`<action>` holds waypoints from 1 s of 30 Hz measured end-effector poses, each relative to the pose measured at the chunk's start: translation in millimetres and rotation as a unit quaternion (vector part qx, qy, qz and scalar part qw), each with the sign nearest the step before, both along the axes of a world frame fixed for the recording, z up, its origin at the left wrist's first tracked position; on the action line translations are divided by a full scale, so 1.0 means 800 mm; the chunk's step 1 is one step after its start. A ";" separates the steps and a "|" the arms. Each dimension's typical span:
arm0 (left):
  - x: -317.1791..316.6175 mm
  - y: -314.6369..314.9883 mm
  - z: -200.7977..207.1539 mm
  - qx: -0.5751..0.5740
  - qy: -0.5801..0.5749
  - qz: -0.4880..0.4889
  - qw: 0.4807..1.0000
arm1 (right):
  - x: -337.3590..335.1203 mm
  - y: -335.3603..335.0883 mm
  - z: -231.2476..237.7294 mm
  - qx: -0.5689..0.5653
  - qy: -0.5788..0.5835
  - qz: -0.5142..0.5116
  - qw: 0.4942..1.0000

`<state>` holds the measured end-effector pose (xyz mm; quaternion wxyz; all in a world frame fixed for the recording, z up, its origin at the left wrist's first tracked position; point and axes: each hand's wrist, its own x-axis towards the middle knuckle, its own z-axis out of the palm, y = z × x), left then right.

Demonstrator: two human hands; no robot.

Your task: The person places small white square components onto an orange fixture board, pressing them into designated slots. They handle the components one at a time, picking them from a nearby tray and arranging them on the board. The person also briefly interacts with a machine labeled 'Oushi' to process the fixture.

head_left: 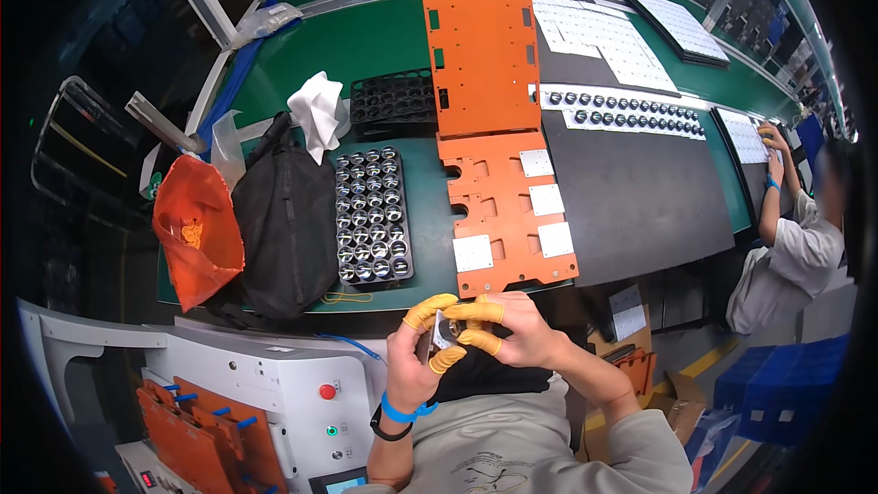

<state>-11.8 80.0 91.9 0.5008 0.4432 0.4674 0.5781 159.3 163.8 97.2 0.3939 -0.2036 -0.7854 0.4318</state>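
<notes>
In front of my body, my left hand (416, 352) pinches a small white square plate (443, 331) by its edges with yellow-covered fingers. My right hand (512, 329), also in yellow finger covers, closes on a small dark round part (455, 327) set against the plate. The fingers partly hide both pieces. Just beyond my hands lies an orange fixture board (471, 206) with cut-outs, bearing several white square plates (546, 199). To its left is a black tray (409, 261) filled with rows of shiny round lens parts (380, 249).
A black bag (288, 220) and an orange bag (187, 256) lie at the left. An upright orange panel (485, 59) rises behind the fixture. Rows of plates with lenses (631, 119) line a dark mat (631, 210). Another person (791, 238) works at the right. A machine (311, 393) stands at lower left.
</notes>
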 end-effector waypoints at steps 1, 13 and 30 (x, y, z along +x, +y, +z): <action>0.002 0.001 0.001 0.003 0.011 -0.002 1.000 | 0.002 0.001 0.000 0.001 0.005 -0.002 1.000; 0.013 0.016 -0.005 -0.007 -0.056 -0.059 0.997 | 0.031 0.019 0.006 0.185 -0.037 -0.073 0.979; 0.054 0.031 0.005 -0.114 -0.258 -0.045 0.958 | 0.038 0.010 0.011 0.162 -0.040 -0.106 0.980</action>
